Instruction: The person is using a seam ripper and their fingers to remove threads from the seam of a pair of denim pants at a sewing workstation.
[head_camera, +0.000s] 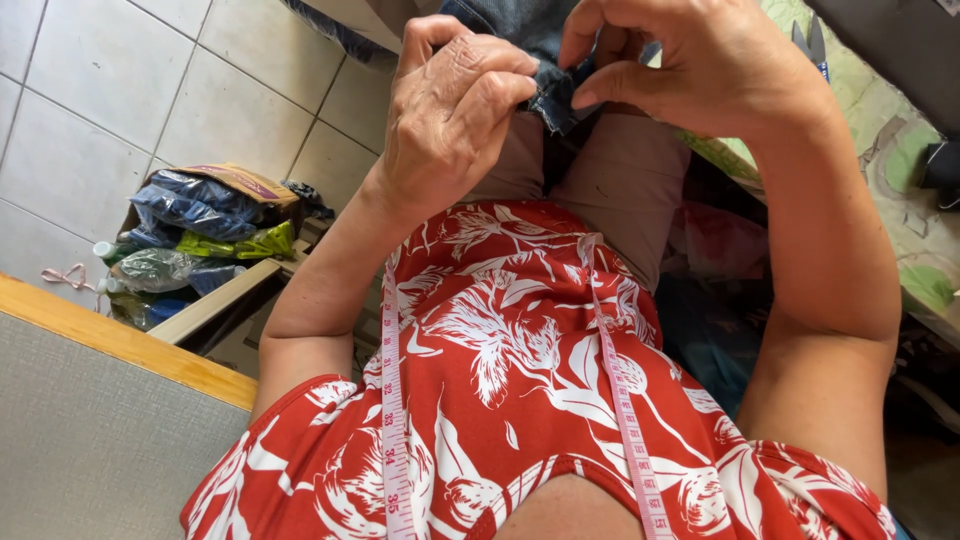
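Denim (548, 95) is what both hands are busy with: a dark blue piece of jeans cloth, held up over the person's lap near the top of the view. Its left hand (455, 105) has the fingers curled tight, pinching the frayed edge of the cloth between thumb and forefinger. Its right hand (690, 65) pinches the same edge from the other side, fingertips closed on it just beside the left ones. Most of the cloth runs out of view above, so I cannot tell how much of it has been worked; no needle or thread shows between the fingers. A pink tape measure (392, 400) hangs round the neck over the red flowered dress (500, 340), not in use. Small scissors (810, 42) lie untouched on the patterned table (900, 150) to the right. A box of bagged odds and ends (195, 235) sits on the tiled floor (90, 110).
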